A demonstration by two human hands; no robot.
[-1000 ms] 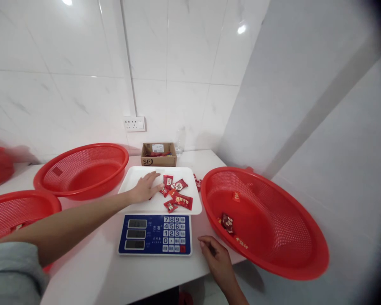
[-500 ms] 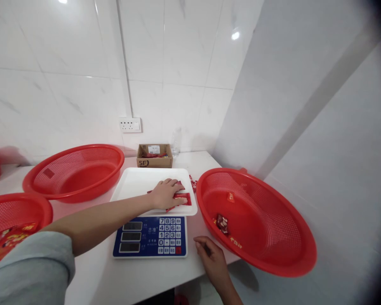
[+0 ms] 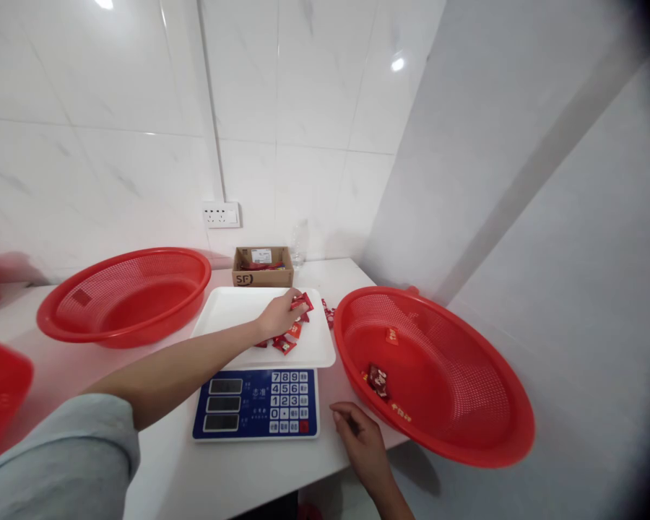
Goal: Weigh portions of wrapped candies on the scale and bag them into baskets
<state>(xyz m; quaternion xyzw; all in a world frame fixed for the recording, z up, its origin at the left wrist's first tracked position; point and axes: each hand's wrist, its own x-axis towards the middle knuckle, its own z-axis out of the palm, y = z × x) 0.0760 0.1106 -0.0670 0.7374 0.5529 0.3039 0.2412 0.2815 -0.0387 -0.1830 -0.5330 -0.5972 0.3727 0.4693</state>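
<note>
My left hand (image 3: 279,315) hovers over the white pan (image 3: 232,310) of a blue digital scale (image 3: 256,403), fingers curled around several small red candy packets (image 3: 301,303). A few more red packets (image 3: 282,342) lie on the pan just under the hand. My right hand (image 3: 359,439) rests loosely curled on the table's front edge, right of the scale keypad and beside the right red basket (image 3: 466,426), with nothing visible in it.
The right basket holds a few candy packets (image 3: 378,378). Another red mesh basket (image 3: 124,296) stands back left, and a third (image 3: 0,390) sits at the left edge. A small cardboard box (image 3: 263,266) and a clear bottle (image 3: 299,245) stand by the tiled wall.
My left hand slid right across the pan, closed over the red packets and lifted several of them. The right hand stayed put. The view shifted slightly to the right.
</note>
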